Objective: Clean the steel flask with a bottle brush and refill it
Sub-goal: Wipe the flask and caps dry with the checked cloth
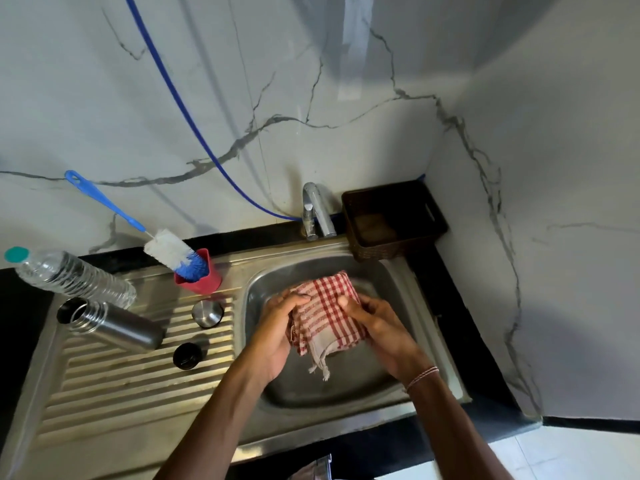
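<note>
Gripping cloth [329,308], hands [277,329] right of flask [119,325]

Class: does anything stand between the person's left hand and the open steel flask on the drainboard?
Only two low caps: the steel cap and the black cap sit on the drainboard between the left hand and the flask, and are likely easy to reach over. That hand and the right hand grip the cloth, so it is not free.
</note>
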### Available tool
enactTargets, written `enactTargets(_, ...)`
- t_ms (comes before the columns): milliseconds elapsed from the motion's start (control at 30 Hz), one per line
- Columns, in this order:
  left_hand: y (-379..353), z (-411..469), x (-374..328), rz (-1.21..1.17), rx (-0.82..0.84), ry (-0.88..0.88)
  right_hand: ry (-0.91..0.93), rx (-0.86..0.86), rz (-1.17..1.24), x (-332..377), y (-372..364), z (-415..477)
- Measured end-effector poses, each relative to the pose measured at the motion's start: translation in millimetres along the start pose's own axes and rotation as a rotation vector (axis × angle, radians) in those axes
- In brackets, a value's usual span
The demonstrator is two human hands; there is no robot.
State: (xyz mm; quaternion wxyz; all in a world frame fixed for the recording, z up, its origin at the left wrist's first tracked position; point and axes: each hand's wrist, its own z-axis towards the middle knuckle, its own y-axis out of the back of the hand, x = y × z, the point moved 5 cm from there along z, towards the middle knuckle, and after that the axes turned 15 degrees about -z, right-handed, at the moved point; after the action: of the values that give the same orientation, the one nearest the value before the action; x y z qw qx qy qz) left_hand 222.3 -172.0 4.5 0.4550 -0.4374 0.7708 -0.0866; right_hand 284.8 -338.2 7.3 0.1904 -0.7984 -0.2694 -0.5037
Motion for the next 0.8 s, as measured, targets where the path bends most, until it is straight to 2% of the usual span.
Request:
enactTargets(67, -10.6, 9.5, 9.8, 0.104, -0.060, 0.029, -0.041, -0.035, 0.003, -6.4, 11.8, -2.0)
enactTargets(133, -18.5, 22.6, 20.6, 0.285, -0.100, 0.053, -0.080, -0.138, -0.066, -12.6, 28.2, -1.9)
enactTargets(200, -28.9, 37.2, 33.2, 0.432, -0.078, 0.080, -0.134, -0.242, -0.149, -20.7, 48.3, 1.6)
enactTargets(367, -60.1, 75.3, 60.1, 0.479, 0.041, 0.083, -0.170, -0.492, -0.553, -9.5, 108.4, 9.7)
enactTargets(400, -66.1, 86.3, 63.0, 0.561, 0.070, 0.020, -0.154, -0.549, -0.661, 1.5, 121.7, 11.7)
enactTargets(500, -82.1, 119.1, 60.5, 1.126, 0.115, -0.354, -0.058, -0.745, -0.951, 39.9, 157.2, 24.9)
enactTargets(567, -95.4, 133.4, 53.8, 1.234, 0.112, -0.502, 0.026, -0.800, -1.017, 66.7, 172.5, 43.4)
enactTargets(700, -106.5, 168.0, 44.3, 1.324, 0.111, -0.531, 0.152, -0.724, -0.865, 106.1, 190.8, 106.8)
enactTargets(800, -104.1, 190.9, 45.1, 1.406, 0.121, -0.501, 0.031, -0.533, -0.482, 94.1, 200.5, 167.2)
